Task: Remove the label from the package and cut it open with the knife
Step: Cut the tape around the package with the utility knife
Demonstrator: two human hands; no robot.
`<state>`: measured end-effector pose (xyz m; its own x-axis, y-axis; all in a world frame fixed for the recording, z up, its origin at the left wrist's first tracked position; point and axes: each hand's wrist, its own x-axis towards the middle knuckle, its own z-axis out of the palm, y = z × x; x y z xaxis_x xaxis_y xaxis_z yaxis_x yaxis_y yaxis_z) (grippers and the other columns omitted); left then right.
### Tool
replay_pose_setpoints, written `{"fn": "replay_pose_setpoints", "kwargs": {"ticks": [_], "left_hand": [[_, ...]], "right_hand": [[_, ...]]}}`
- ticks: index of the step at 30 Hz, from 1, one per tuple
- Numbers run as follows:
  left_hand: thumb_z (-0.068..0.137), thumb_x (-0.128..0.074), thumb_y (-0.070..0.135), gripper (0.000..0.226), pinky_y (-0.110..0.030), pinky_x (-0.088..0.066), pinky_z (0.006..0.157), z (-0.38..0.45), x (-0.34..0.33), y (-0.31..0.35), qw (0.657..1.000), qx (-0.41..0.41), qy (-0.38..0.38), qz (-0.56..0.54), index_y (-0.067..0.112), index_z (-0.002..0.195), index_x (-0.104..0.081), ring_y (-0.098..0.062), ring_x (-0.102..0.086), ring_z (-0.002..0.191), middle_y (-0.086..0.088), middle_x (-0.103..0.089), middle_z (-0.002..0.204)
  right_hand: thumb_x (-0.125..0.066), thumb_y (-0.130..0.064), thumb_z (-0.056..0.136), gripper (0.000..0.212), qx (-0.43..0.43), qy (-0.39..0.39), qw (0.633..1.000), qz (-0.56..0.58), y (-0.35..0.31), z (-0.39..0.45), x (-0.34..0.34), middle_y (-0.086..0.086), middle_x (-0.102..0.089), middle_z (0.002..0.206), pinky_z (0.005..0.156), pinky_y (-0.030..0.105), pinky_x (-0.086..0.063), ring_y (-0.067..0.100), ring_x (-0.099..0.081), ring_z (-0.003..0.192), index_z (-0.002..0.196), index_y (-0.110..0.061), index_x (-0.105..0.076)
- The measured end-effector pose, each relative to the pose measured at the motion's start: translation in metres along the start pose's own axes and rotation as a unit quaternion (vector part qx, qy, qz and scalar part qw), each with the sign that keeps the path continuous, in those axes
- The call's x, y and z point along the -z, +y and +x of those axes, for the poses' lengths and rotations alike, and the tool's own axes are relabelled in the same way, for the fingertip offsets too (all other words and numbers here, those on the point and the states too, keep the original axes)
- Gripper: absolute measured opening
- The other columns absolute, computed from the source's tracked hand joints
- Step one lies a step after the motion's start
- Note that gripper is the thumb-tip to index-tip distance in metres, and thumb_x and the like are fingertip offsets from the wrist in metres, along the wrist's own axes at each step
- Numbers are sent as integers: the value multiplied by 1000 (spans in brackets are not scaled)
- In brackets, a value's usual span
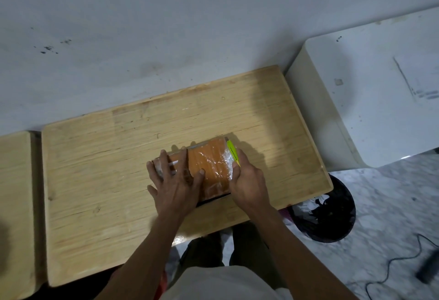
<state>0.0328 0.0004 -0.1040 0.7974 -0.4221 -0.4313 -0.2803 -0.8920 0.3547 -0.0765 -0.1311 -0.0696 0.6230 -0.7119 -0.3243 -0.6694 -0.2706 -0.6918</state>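
Observation:
An orange package wrapped in clear plastic lies in the middle of the wooden table. My left hand presses flat on its left part, fingers spread, thumb resting on the orange top. My right hand is closed on a knife with a yellow-green handle, held along the package's right edge. The blade is hidden behind the package and hand. A pale strip, maybe a label, shows under my left fingers; I cannot tell what it is.
A black bin lined with a bag stands on the floor off the table's right front corner. A white table sits to the right, a second wooden table to the left. A cable lies on the marble floor.

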Motion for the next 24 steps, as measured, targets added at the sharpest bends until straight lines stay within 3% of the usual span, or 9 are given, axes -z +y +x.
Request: {"fn": "replay_pose_setpoints", "kwargs": {"ticks": [4, 8, 17, 24], "left_hand": [[88, -40, 76, 73, -76, -17, 110, 2, -1, 4, 1000, 14, 0, -1, 60, 148, -1, -37, 21, 151, 9, 14, 165], [89, -43, 72, 74, -79, -17, 107, 2, -2, 8, 1000, 28, -5, -6, 60, 148, 1, -40, 21, 150, 11, 16, 164], [87, -39, 79, 71, -81, -17, 106, 2, -4, 10, 999, 34, -1, -32, 63, 146, -3, -36, 24, 150, 12, 15, 165], [88, -39, 78, 72, -78, -18, 108, 0, -4, 8, 999, 29, 0, -38, 62, 148, -2, -35, 25, 150, 11, 17, 165]], "right_hand": [[-40, -20, 103, 48, 3, 2, 1000, -10, -4, -3, -1, 4, -61, 73, 57, 33, -54, 16, -60, 60, 150, -17, -32], [-41, -19, 102, 48, 7, 8, 1000, -15, -4, -4, -2, 5, -61, 73, 53, 29, -50, 16, -60, 59, 149, -15, -33], [-49, -13, 98, 57, -12, 3, 999, -53, -12, -2, -3, 6, -60, 78, 61, 27, -44, 21, -64, 72, 151, -14, -28], [-53, -17, 94, 62, -11, -22, 997, -77, -8, -7, 1, 13, -65, 87, 69, 40, -56, 29, -66, 78, 150, -15, -29]]}}
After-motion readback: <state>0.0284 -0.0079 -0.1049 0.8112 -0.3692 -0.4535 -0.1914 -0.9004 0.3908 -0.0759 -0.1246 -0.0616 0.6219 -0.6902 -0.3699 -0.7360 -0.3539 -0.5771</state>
